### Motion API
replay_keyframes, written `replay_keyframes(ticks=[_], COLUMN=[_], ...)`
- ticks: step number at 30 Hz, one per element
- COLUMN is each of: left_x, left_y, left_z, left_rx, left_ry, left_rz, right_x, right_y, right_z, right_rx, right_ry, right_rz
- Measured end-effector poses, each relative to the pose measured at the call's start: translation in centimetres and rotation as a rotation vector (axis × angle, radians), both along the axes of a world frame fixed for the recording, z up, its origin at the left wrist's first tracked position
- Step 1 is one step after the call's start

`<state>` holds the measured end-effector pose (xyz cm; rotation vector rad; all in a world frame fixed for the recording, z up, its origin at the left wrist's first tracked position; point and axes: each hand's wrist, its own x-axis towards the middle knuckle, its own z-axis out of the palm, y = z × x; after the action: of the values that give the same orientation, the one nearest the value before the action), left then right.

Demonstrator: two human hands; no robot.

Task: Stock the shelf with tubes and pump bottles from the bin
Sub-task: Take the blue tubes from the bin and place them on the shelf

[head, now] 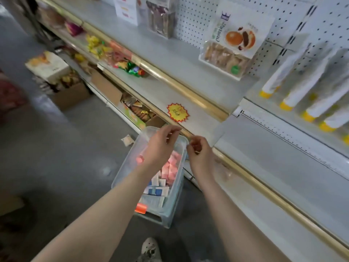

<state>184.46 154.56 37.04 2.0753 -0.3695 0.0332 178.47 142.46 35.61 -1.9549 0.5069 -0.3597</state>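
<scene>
No legible text; starburst price sticker (pixel 177 112) blurred

The scene was lit evenly and fairly brightly from above, with no hard shadows cast. Soft glare was seen along the gold shelf edge (pixel 190 91), and a faint sheen on the grey floor (pixel 56 148). Motion blur was spread across the whole frame, strongest on the white tubes (pixel 302 99) at right. Straight lines were bowed by wide-angle distortion towards the edges. Label print was left unreadable.
</scene>
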Motion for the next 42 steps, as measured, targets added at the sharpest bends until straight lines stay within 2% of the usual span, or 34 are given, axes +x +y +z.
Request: replay_keyframes(ticks=[4,12,18,24,30,33,38,42], left_x=[1.5,3.1,3.8,5.3,6.5,6.7,7.6,8.6], left_y=[4.3,9.4,10.9,10.5,9.7,9.7,9.5,9.3], left_z=[-2.6,-11.0,-18.8,-26.7,-32.8,-35.1,-36.4,-35.9], left_rx=[0.003,0.173,0.338,0.464,0.572,0.758,1.017,1.100], left_ry=[0.069,0.288,0.476,0.597,0.537,0.497,0.339,0.298], left_rz=[0.045,0.125,0.108,0.016,-0.125,-0.216,-0.245,-0.283], right_x=[1.8,3.7,4.5,5.5,6.5,6.7,6.5,6.8], right_y=[3.5,7.3,7.9,7.7,7.7,8.0,8.5,9.2], right_z=[-2.4,-11.6,-17.2,-23.6,-27.6,-29.0,-29.7,-29.8], right_rx=[0.055,0.310,0.490,0.531,0.709,0.773,0.981,1.092], right_ry=[0.112,0.513,0.776,0.954,1.034,1.110,1.167,1.126], right_rz=[0.052,0.161,0.143,0.102,-0.020,-0.097,-0.205,-0.226])
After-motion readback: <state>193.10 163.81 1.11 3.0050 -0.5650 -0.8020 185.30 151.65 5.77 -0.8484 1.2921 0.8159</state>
